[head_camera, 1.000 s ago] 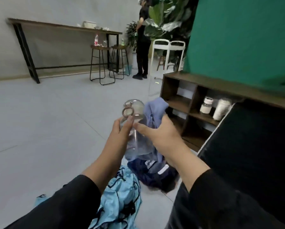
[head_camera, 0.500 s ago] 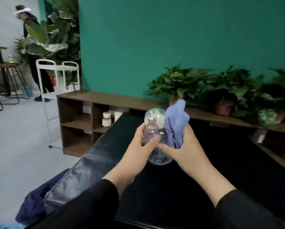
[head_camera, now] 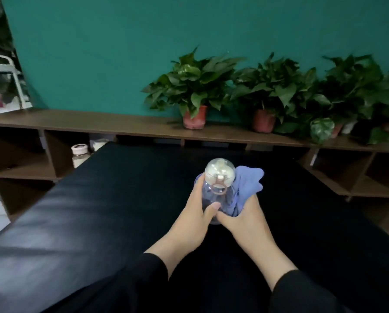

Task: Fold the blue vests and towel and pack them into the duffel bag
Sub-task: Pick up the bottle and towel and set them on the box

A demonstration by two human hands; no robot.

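Note:
A clear plastic bottle [head_camera: 213,188] with a domed cream lid and a brown ring stands upright over the black padded table [head_camera: 98,211]. My left hand [head_camera: 195,218] grips its left side, thumb across the front. My right hand [head_camera: 243,219] holds a bunched periwinkle-blue cloth [head_camera: 247,184] against the bottle's right side. The cloth's top sticks up past my fingers. No vests or duffel bag show in this view.
A long wooden shelf unit [head_camera: 121,125] runs behind the table against a teal wall. Potted plants [head_camera: 195,91] stand on its top. White jars [head_camera: 79,152] sit in a left cubby. A white metal rack [head_camera: 1,82] is at far left.
The view swung right from the floor, where blue garments lay, to the black table. Both hands carried the bottle and cloth along and lowered them toward the tabletop.

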